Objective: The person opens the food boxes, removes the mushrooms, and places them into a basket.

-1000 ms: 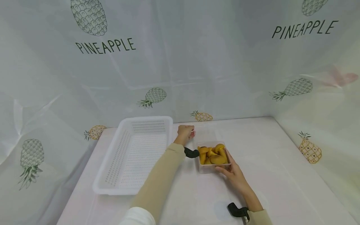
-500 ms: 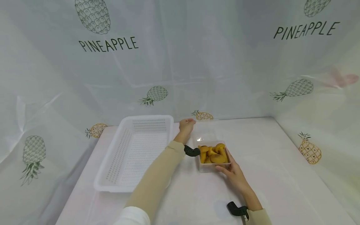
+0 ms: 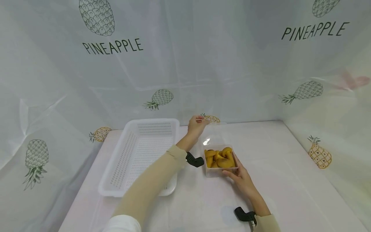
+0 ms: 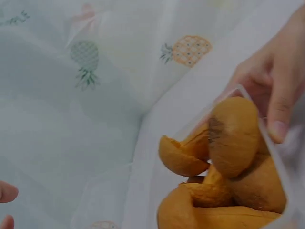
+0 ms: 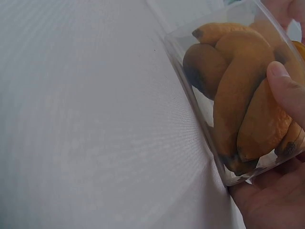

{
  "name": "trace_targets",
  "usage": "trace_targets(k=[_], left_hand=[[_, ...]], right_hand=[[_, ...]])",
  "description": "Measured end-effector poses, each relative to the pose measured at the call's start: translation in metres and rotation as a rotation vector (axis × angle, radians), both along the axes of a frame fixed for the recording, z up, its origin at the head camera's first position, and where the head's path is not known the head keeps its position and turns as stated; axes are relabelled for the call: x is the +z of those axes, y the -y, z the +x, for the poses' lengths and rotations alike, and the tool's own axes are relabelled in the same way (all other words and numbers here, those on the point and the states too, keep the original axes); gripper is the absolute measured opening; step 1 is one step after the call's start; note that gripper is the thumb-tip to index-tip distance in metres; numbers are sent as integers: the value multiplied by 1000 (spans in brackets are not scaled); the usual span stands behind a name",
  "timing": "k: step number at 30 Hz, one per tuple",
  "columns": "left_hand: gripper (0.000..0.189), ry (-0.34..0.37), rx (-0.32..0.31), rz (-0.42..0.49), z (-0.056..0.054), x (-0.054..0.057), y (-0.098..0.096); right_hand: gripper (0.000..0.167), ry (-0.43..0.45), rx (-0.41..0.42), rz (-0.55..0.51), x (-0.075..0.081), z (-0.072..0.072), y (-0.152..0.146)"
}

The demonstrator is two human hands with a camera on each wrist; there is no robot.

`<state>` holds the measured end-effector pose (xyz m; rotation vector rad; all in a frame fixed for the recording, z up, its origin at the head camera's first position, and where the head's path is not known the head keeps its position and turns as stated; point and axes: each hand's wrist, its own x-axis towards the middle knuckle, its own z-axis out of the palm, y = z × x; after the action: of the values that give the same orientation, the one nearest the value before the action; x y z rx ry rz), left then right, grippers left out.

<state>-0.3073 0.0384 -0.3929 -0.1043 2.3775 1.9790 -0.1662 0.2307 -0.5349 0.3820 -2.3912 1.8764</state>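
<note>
A clear plastic box (image 3: 215,173) full of yellow-brown mushrooms (image 3: 223,162) stands on the white-covered table. My right hand (image 3: 242,180) grips its right front corner, thumb on the front wall; the right wrist view shows this thumb (image 5: 289,93) against the plastic. Behind the box its transparent lid (image 3: 214,137) stands raised, catching a bright glint. My left hand (image 3: 196,126) pinches at the lid's upper left corner. Only two fingertips (image 4: 7,192) of that hand show in the left wrist view, by its left edge, with the lid faint beside them.
A white slotted plastic basket (image 3: 116,175) stands left of the box, partly behind the left sleeve (image 3: 156,175). A pineapple-print sheet (image 3: 246,90) closes off the back and sides of the table.
The left hand has moved up and back, lately a little right, and the lid's far edge has risen with it. The right hand has stayed on the box.
</note>
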Motion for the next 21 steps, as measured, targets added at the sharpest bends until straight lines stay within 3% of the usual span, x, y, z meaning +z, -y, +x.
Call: trace_targets(k=[4, 9, 12, 21], left_hand=[[35, 13, -145, -47, 11, 1, 4], [39, 34, -434, -223, 19, -4, 16], [41, 12, -589, -298, 21, -7, 23], [45, -75, -866, -291, 19, -17, 37]], right_hand=[[89, -4, -1, 2, 0, 0, -1], [88, -2, 5, 4, 1, -1, 0], [89, -6, 7, 1, 0, -2, 0], [89, -10, 9, -17, -1, -2, 0]])
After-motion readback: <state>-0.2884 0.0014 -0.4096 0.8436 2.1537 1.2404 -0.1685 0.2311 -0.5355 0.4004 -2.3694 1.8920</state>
